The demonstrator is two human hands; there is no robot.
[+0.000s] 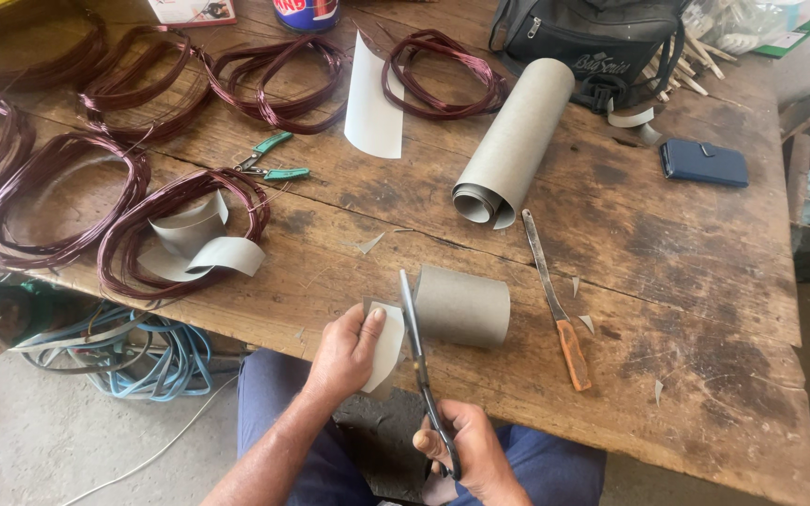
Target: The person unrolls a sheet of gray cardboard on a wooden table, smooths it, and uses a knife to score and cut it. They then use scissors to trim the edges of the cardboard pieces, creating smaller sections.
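My left hand (pixel 347 350) grips a small grey piece of insulating paper (pixel 386 347) at the near edge of the wooden table (pixel 686 281). My right hand (pixel 475 450) holds black scissors (pixel 421 361) by the handles. Their blades point away from me and sit at the cut between the held piece and the curled grey sheet (pixel 463 305) lying on the table.
A large grey paper roll (pixel 515 141), a knife with an orange handle (pixel 555 300), green-handled pliers (pixel 272 159), several copper wire coils (pixel 180 230), a dark blue wallet (pixel 703 162), a black bag (pixel 583 37) and paper scraps lie on the table. Blue cables (pixel 157 351) lie on the floor at left.
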